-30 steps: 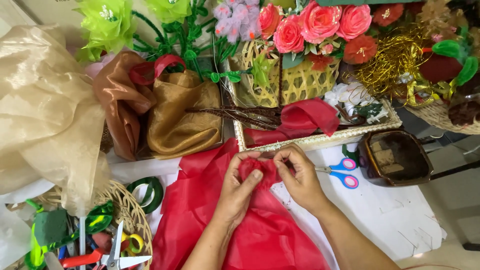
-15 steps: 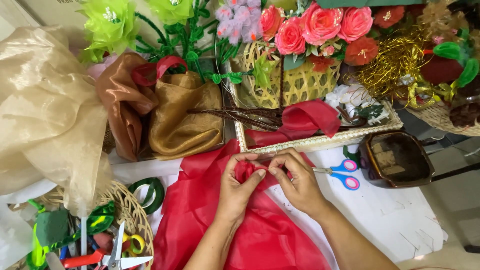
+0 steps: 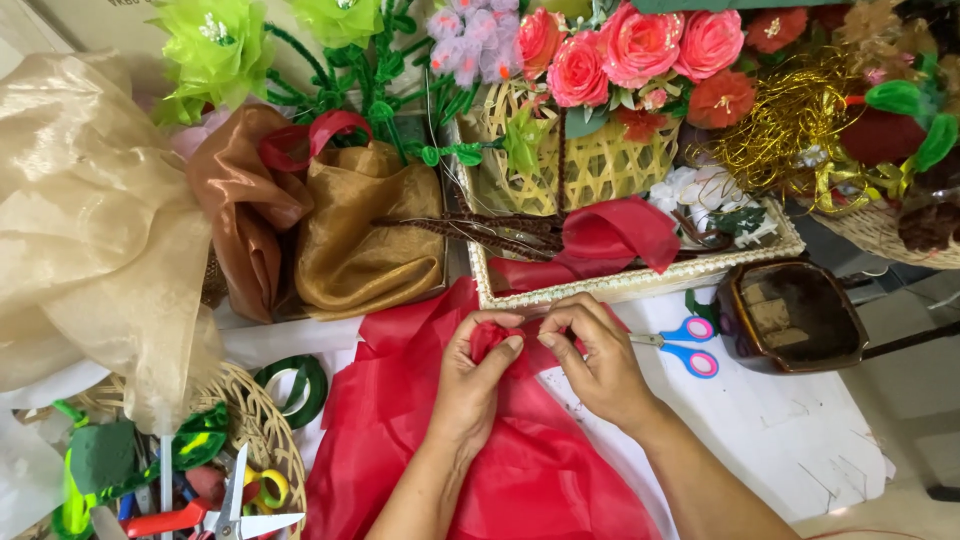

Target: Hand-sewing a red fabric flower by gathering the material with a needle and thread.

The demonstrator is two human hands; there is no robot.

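Observation:
A large sheet of sheer red fabric (image 3: 420, 430) lies spread on the white table in front of me. My left hand (image 3: 475, 375) pinches a gathered bunch of that red fabric between thumb and fingers. My right hand (image 3: 595, 360) grips the same bunch from the right, fingers curled, touching the left hand's fingertips. Both hands sit just below the rim of a white tray (image 3: 640, 285) that holds a red ribbon loop (image 3: 610, 235) and dark wire stems.
Blue-and-pink scissors (image 3: 685, 345) lie right of my right hand. A brown tinted box (image 3: 795, 315) stands further right. Green tape roll (image 3: 295, 385), a wicker basket (image 3: 250, 420) of tools, gold and brown fabrics (image 3: 345, 235), artificial flowers (image 3: 620, 45) crowd the back and left.
The hands have stayed in place. The fingers have drawn the red fabric into a tighter bunch, with the left thumb now folded over it.

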